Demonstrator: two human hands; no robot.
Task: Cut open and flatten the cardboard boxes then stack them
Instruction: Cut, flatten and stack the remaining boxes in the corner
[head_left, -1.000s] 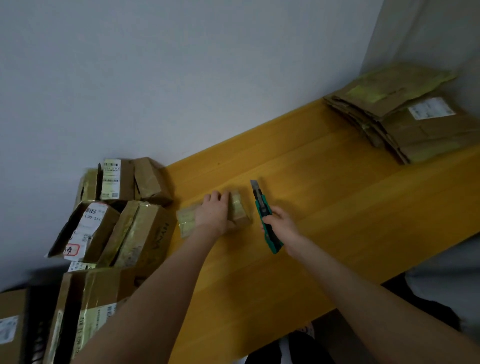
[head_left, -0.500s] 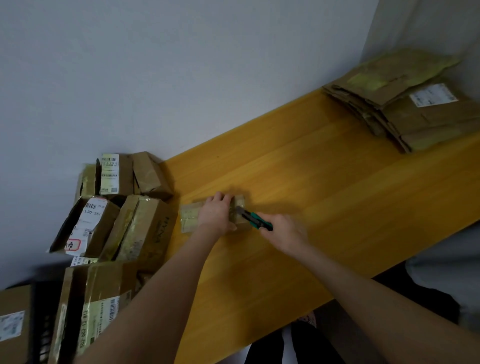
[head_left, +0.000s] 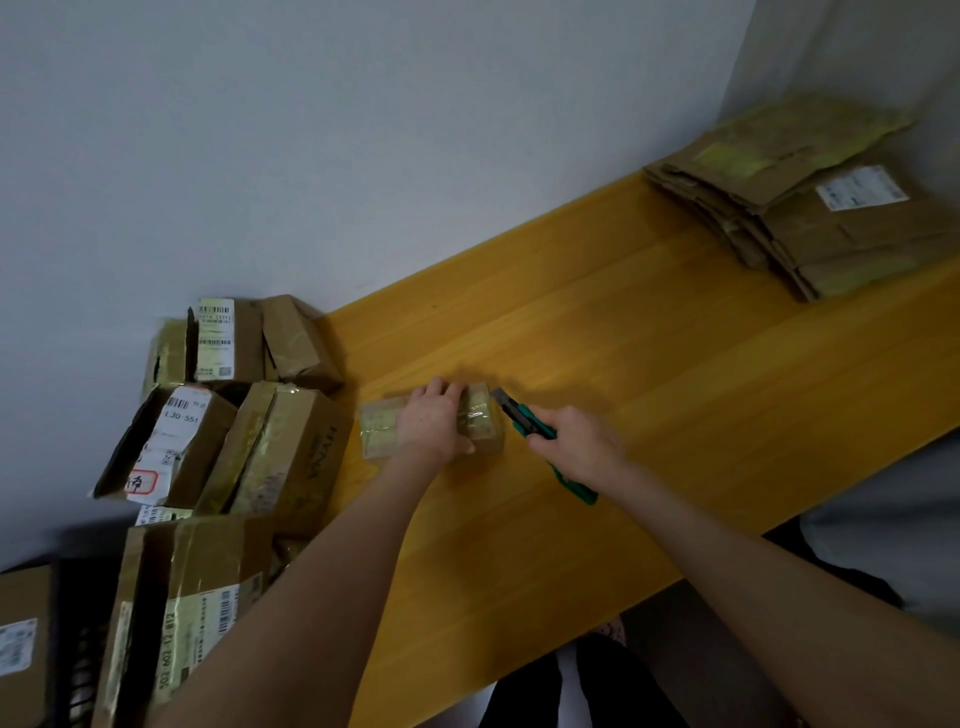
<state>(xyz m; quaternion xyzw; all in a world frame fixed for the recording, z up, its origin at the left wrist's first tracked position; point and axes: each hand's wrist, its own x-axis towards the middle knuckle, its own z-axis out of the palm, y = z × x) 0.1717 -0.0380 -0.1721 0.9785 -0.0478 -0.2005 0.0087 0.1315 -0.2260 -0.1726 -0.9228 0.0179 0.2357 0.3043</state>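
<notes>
A stack of flattened boxes (head_left: 810, 223) lies far right on the counter (head_left: 649, 395), so part of the job looks done; a heap of uncut boxes (head_left: 270, 447) remains at the left end; the small taped box (head_left: 483, 423) sits mid-counter, the left hand (head_left: 434, 421) clasping it with curled fingers; the right hand (head_left: 574, 441) grips a green utility knife (head_left: 519, 415), blade just beside the box's right end.

**Bare arms, dark clothing below**

Both arms are uncovered along all that shows of them. The left forearm (head_left: 322, 587) runs bare to the left hand (head_left: 434, 426), and the right forearm (head_left: 753, 582) to the right hand (head_left: 576, 441). Low between the arms lies black fabric (head_left: 602, 696), seemingly the person's clothing, with a narrow white strip (head_left: 566, 670) against it. Whether the grey cloth (head_left: 883, 545) at the right is worn cannot be told.
</notes>
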